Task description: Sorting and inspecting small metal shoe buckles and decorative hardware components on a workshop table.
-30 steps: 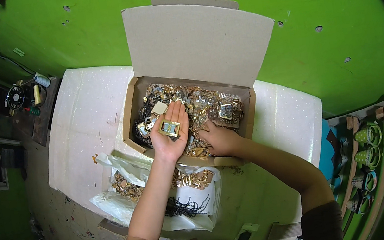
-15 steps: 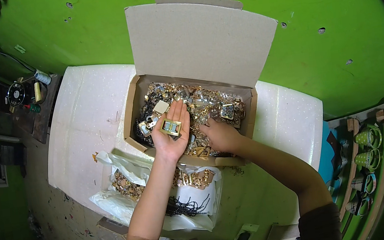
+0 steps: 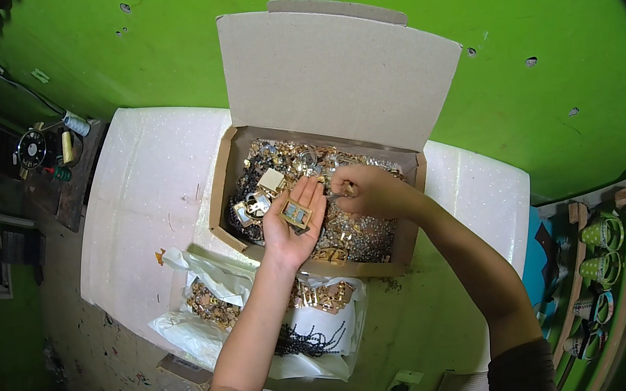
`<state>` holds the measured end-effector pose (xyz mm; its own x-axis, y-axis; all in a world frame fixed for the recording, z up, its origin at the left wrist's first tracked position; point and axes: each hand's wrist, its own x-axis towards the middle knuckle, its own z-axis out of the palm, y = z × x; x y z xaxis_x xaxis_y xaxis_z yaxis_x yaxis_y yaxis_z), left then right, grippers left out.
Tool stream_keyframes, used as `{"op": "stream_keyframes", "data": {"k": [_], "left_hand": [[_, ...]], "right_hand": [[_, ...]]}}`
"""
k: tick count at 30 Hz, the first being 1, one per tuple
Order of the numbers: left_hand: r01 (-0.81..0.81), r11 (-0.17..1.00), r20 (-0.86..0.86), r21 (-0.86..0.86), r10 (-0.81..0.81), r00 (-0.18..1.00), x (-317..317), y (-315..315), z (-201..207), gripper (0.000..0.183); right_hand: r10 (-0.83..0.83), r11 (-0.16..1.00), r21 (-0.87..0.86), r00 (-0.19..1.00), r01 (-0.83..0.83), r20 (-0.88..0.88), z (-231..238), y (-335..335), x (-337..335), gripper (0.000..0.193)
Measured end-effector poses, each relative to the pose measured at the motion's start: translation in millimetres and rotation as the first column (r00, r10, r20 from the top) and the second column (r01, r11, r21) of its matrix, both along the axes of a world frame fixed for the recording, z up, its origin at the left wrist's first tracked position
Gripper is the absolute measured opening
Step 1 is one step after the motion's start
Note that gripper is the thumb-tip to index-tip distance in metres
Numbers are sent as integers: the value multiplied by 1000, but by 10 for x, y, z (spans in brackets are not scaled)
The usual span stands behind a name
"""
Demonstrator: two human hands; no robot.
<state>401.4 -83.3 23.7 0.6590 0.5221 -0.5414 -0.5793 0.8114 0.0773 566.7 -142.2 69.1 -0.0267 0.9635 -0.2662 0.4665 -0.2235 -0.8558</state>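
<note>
A gold rectangular buckle [image 3: 296,214] with a grey-blue centre rests on the upturned palm of my left hand [image 3: 292,234]. That hand's fingers are stretched out above an open cardboard box [image 3: 223,195]. My right hand [image 3: 372,192] is over the right half of the box, thumb and forefinger curled together in a pinch; what they hold, if anything, is too small to make out. Below both hands, the box is filled with gold and silver chains and metal fittings [image 3: 365,232]. A pale square piece [image 3: 271,180] and white-and-gold buckles [image 3: 255,205] lie beside my left fingers.
The box lid [image 3: 343,65] stands up against the green wall. In front, white plastic wrapping [image 3: 209,276] holds gold fittings [image 3: 322,295] and black beaded strands [image 3: 312,339], partly behind my left forearm. Sandals [image 3: 601,233] sit on a wooden rack at right. Thread spools [image 3: 68,147] stand far left.
My right hand has risen out of the box's contents and moved slightly right and away from me, its fingers now pinched. The buckle stays on my left palm. The whole view shifted a little.
</note>
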Motion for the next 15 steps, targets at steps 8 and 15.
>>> {"op": "stream_keyframes", "data": {"k": [8,15], "left_hand": [[98,995,69,-35,-95,993,-89,5,-83,30],[-34,997,104,-67,41,994,-20,-36,74,28]], "right_hand": [[116,959,247,988,-137,97,221,166,-326,15],[-118,921,383,988,70,104,176,133,-175,14]]}}
